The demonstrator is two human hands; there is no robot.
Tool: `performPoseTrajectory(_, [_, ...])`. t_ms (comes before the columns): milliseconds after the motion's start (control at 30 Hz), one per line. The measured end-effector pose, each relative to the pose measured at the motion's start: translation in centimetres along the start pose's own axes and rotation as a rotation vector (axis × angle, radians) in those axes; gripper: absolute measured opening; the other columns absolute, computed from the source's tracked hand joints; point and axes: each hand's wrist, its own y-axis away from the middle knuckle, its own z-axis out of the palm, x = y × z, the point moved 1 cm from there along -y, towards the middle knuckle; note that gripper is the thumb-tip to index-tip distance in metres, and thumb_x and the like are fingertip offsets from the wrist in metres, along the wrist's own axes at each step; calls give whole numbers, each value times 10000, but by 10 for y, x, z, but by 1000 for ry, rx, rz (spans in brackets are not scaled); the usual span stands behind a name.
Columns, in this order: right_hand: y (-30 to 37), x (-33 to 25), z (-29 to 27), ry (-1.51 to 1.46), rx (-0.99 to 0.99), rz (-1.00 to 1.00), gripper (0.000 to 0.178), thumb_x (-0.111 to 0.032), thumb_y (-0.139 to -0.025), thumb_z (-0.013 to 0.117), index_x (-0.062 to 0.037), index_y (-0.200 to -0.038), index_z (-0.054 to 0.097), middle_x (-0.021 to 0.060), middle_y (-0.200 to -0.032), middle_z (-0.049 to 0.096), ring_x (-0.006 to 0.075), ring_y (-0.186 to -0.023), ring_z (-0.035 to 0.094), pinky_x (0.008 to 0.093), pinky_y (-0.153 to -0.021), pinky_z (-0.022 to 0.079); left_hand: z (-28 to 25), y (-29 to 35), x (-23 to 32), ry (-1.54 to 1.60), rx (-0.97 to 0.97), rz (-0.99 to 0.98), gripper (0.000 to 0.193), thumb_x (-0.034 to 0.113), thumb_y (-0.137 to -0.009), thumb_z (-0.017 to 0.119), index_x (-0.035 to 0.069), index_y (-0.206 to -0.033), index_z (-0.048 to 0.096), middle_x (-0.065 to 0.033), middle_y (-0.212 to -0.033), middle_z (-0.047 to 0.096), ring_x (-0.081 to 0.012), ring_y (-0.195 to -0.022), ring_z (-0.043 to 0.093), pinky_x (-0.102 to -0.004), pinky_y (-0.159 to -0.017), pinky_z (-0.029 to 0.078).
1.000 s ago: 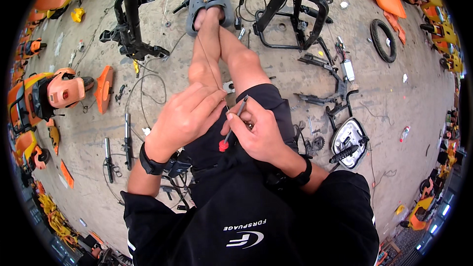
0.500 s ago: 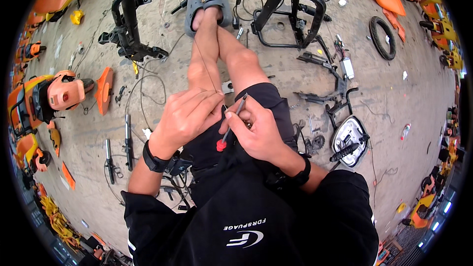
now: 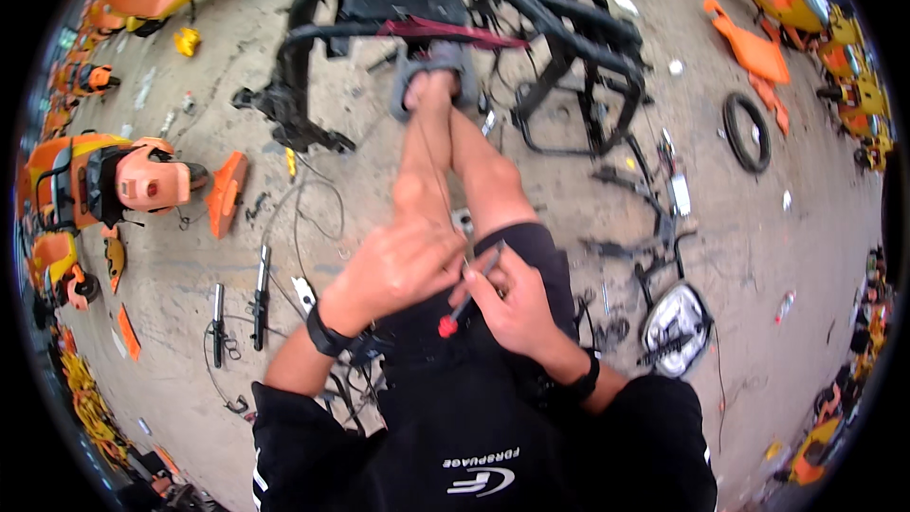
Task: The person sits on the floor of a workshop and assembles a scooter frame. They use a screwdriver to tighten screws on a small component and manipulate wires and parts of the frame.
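Both hands meet above my lap, almost touching. My left hand [image 3: 403, 265] is closed, its fingertips pinching a thin dark wire [image 3: 440, 163] that runs up over my shins toward the black frame. My right hand [image 3: 519, 305] is closed round a slim dark rod with a red knobbed end [image 3: 448, 326]; its narrow tip points up and away from me. The exact kind of this rod cannot be made out. Between the fingertips of both hands the wire's end is too small and blurred to follow.
Ahead stands a black vehicle frame [image 3: 559, 9] over my feet. Two shock absorbers [image 3: 261, 299] and loose cables lie at left, near an orange scooter [image 3: 142, 180]. At right are a tyre [image 3: 747, 133], a white-and-black panel [image 3: 676, 327] and orange body panels [image 3: 749, 47].
The view has shifted, so my hands and the floor parts sit lower and more of the frame shows. Both hands keep their grips, close together.
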Motion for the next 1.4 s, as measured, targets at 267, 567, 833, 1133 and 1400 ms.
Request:
performPoseTrajectory(267, [-3,3,2,-146,-32,30,39,-32,-955,535,3,-947,519,74,-788,699,14,-628,533,186,-525,372,-1,4,-2,-70,32,45,246,9,-681,744,-10,-901,634,-83,-837,680,-211,-731,671,-311,-564,543])
performPoseTrajectory(567, [0,10,-1,-236,-30,64,68,-40,-964,531,7,-1011,518,63,-757,672,40,-666,574,187,-566,402,-5,-2,-3,37,-50,-5,245,62,-726,739,17,-951,653,-67,-836,672,-216,-723,659,-329,-589,536])
performPoseTrajectory(833, [-2,10,-4,-195,-57,86,109,-64,-972,523,18,-1042,540,64,-740,657,69,-676,594,202,-614,440,-7,1,5,-65,-119,6,290,144,-786,712,44,-1051,647,-64,-913,665,-214,-788,669,-330,-669,541])
performPoseTrajectory(1133, [-2,14,-6,-75,-115,72,77,-49,-992,476,23,-1007,502,91,-813,639,138,-754,647,243,-717,494,-6,3,8,-102,-72,67,235,94,-768,728,2,-961,630,-87,-850,671,-222,-719,673,-317,-602,530])
performPoseTrajectory(1400, [1,5,-5,-151,-101,17,64,-19,-985,469,32,-1002,503,105,-815,643,146,-756,650,243,-715,500,-2,4,9,-120,-6,76,221,106,-764,734,10,-938,637,-71,-810,669,-208,-685,670,-304,-562,519])
